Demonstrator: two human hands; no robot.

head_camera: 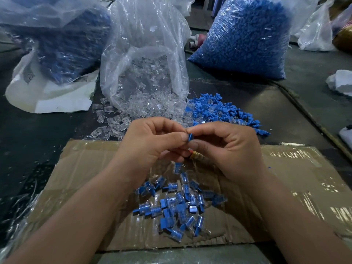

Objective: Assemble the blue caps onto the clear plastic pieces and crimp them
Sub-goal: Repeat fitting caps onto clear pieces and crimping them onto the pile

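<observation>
My left hand (152,141) and my right hand (226,149) meet at the centre, above the cardboard. Both pinch one small blue cap (190,137) between thumbs and fingertips; any clear piece under it is hidden by my fingers. Below my hands a pile of assembled blue-and-clear pieces (177,204) lies on the cardboard sheet (80,168). Loose clear plastic pieces (112,121) spill from an open clear bag (144,77) beyond my hands. A heap of loose blue caps (224,113) lies to the right of that bag.
A full bag of blue caps (247,37) stands at the back right. Another bag with blue parts (62,39) sits at the back left on white sheeting (47,96). White bags (316,31) and a white lump (341,82) lie at the far right.
</observation>
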